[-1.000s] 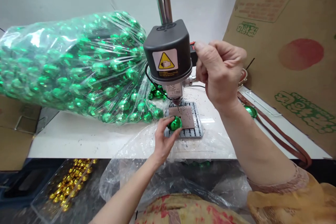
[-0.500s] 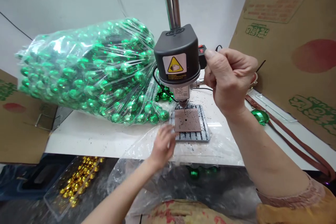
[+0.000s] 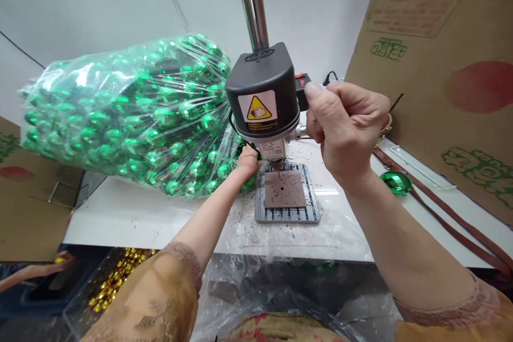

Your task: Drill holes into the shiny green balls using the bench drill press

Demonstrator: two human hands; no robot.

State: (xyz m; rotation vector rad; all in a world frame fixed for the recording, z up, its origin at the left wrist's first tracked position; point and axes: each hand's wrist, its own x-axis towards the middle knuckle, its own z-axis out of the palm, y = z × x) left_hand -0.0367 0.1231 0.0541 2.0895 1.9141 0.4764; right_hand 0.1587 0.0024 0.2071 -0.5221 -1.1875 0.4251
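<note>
My right hand (image 3: 347,125) is closed in a fist at the right side of a small black drill press (image 3: 262,77), around its feed handle, most of which is hidden. My left hand (image 3: 248,159) reaches in at the mouth of a clear plastic bag (image 3: 128,123) full of shiny green faceted balls. Its fingertips are hidden among the balls and behind the drill head, so I cannot see a grip. Below the chuck, a brown board (image 3: 294,192) with one dark hole lies on the slotted metal base (image 3: 288,217), sprinkled with dark shavings.
One green ball (image 3: 396,183) rests by a brown strap (image 3: 449,224) at right. Cardboard boxes (image 3: 433,48) flank the white table (image 3: 120,222). Small gold balls (image 3: 116,278) fill a clear tray at lower left, near another person's hand (image 3: 62,262). Crumpled clear plastic (image 3: 240,267) hangs over the front edge.
My left hand has moved from beside the drill base up and away to the bag's mouth. My right hand stays on the handle. Another person's hand has appeared at lower left.
</note>
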